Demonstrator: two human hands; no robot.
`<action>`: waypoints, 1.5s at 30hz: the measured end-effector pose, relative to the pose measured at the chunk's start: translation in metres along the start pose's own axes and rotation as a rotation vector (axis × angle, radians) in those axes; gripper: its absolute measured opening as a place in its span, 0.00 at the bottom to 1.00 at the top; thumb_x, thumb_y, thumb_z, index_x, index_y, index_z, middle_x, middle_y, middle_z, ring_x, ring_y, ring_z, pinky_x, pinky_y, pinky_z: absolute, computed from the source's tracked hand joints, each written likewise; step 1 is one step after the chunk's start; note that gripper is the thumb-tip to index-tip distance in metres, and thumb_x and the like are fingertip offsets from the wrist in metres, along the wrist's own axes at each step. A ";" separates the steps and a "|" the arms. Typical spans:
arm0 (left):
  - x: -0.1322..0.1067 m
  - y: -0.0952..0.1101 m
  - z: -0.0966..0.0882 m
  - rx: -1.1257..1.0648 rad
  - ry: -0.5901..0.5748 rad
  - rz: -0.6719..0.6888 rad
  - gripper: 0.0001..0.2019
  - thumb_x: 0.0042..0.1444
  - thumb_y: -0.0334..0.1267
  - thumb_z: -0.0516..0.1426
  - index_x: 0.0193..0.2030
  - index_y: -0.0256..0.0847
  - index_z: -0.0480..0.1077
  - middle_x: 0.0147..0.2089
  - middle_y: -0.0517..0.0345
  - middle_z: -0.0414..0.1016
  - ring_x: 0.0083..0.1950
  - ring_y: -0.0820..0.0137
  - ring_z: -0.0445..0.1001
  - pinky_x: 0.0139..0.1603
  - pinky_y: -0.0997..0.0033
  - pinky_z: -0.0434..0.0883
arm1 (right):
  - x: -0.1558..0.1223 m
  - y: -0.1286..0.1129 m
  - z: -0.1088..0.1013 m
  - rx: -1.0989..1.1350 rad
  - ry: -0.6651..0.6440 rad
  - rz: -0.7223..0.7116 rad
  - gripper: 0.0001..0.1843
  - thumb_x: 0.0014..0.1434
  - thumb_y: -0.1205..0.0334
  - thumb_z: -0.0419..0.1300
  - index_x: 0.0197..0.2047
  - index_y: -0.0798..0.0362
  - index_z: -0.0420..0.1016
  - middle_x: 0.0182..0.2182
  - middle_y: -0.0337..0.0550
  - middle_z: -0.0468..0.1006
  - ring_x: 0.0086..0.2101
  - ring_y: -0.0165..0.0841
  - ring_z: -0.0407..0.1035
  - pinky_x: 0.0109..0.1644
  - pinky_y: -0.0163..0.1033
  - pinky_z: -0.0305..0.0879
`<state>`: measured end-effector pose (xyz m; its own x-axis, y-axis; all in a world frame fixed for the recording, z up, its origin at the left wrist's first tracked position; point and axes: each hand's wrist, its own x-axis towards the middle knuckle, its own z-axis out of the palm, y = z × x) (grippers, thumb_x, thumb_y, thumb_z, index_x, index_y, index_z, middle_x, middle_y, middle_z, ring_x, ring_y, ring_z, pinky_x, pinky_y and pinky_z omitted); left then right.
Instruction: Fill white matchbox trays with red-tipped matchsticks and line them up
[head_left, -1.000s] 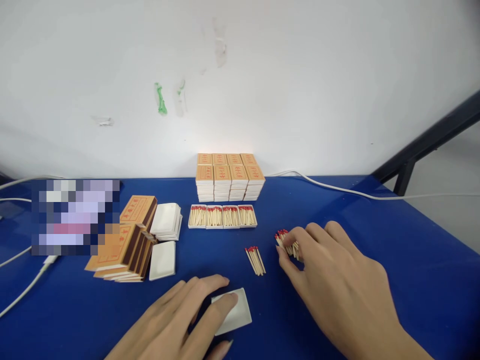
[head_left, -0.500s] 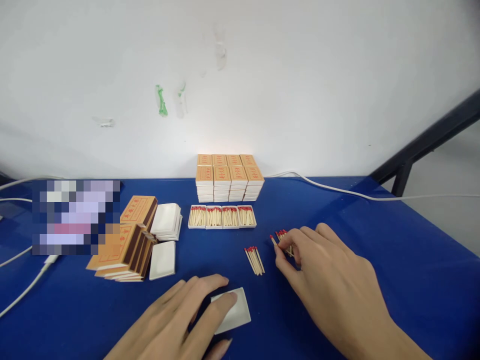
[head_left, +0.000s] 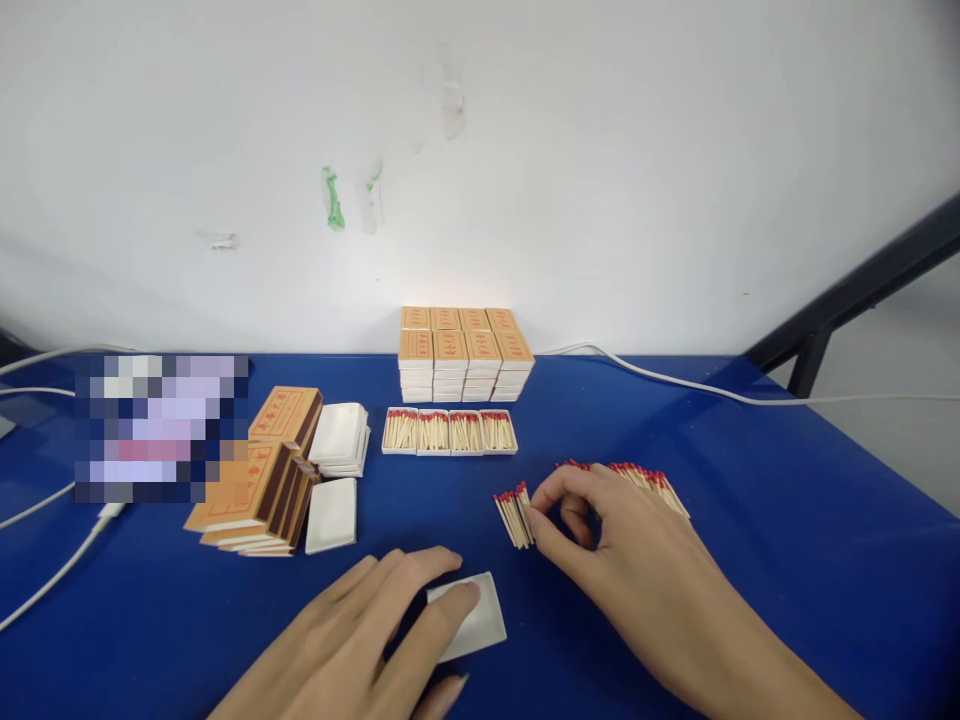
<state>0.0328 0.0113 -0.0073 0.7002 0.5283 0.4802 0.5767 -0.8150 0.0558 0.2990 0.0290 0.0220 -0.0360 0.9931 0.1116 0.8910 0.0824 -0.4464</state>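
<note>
My left hand [head_left: 375,630] lies with its fingers apart at a white matchbox tray [head_left: 487,612], the index fingertip over the tray and hiding part of it. No matches show in the tray. My right hand [head_left: 607,560] pinches a red-headed match [head_left: 523,492] between thumb and index finger. It is at the right side of a small row of matches [head_left: 510,515] on the blue table. Behind the right hand lies a larger spread of loose matches [head_left: 652,485], partly covered by the hand.
Several match-filled trays [head_left: 433,432] stand side by side before stacked orange matchboxes [head_left: 465,350] at the wall. On the left are more matchbox covers [head_left: 262,480], white trays [head_left: 334,515] and a blurred-out object [head_left: 161,420]. A white cable [head_left: 660,375] crosses the back right.
My right hand has moved left from the larger spread to the small row, bringing a match and uncovering more of the spread. My left hand stays at the tray.
</note>
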 end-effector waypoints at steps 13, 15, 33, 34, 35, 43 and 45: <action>-0.004 0.000 0.004 -0.006 -0.030 -0.013 0.15 0.82 0.39 0.49 0.65 0.44 0.75 0.61 0.55 0.85 0.55 0.63 0.89 0.57 0.63 0.86 | 0.001 -0.001 0.002 -0.009 0.012 -0.006 0.16 0.69 0.54 0.67 0.28 0.44 0.77 0.20 0.32 0.73 0.25 0.35 0.69 0.29 0.42 0.58; -0.004 0.000 0.004 -0.001 -0.031 -0.007 0.15 0.82 0.39 0.49 0.65 0.44 0.75 0.61 0.56 0.85 0.56 0.63 0.88 0.58 0.64 0.85 | 0.000 0.000 0.002 -0.012 0.027 -0.015 0.16 0.68 0.56 0.68 0.27 0.44 0.76 0.20 0.32 0.73 0.25 0.35 0.69 0.29 0.42 0.59; -0.004 0.000 0.002 0.016 -0.015 0.013 0.16 0.83 0.39 0.48 0.64 0.43 0.75 0.60 0.54 0.86 0.54 0.63 0.89 0.54 0.64 0.86 | 0.002 0.002 -0.001 -0.105 0.086 0.014 0.15 0.66 0.54 0.68 0.26 0.42 0.77 0.18 0.34 0.71 0.26 0.39 0.71 0.26 0.42 0.58; -0.004 0.001 0.001 0.014 -0.019 0.008 0.16 0.83 0.39 0.48 0.64 0.43 0.75 0.60 0.54 0.86 0.54 0.63 0.89 0.54 0.64 0.87 | 0.002 0.002 -0.001 -0.109 0.083 0.012 0.15 0.66 0.54 0.67 0.26 0.42 0.77 0.18 0.34 0.71 0.26 0.39 0.71 0.26 0.42 0.59; -0.004 0.001 0.002 0.010 -0.018 0.006 0.16 0.83 0.38 0.48 0.64 0.43 0.74 0.60 0.54 0.86 0.53 0.63 0.89 0.53 0.63 0.87 | 0.002 0.001 -0.001 -0.110 0.078 0.009 0.15 0.66 0.55 0.67 0.26 0.43 0.77 0.18 0.34 0.71 0.26 0.39 0.71 0.27 0.42 0.59; -0.002 0.000 0.004 0.018 -0.015 0.007 0.16 0.83 0.39 0.47 0.64 0.44 0.75 0.60 0.55 0.86 0.54 0.63 0.89 0.53 0.63 0.86 | 0.004 -0.001 0.005 -0.197 0.077 0.040 0.16 0.66 0.56 0.66 0.25 0.44 0.75 0.22 0.37 0.74 0.30 0.42 0.72 0.31 0.44 0.57; -0.002 -0.001 0.004 0.017 -0.006 0.008 0.16 0.83 0.39 0.47 0.63 0.44 0.75 0.60 0.56 0.86 0.53 0.64 0.89 0.53 0.65 0.86 | 0.005 -0.003 0.006 -0.227 0.079 0.063 0.17 0.67 0.55 0.65 0.25 0.44 0.75 0.23 0.38 0.75 0.31 0.42 0.72 0.33 0.44 0.56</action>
<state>0.0323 0.0113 -0.0117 0.7076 0.5229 0.4753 0.5776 -0.8155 0.0372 0.2933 0.0345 0.0184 0.0510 0.9853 0.1632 0.9695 -0.0096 -0.2450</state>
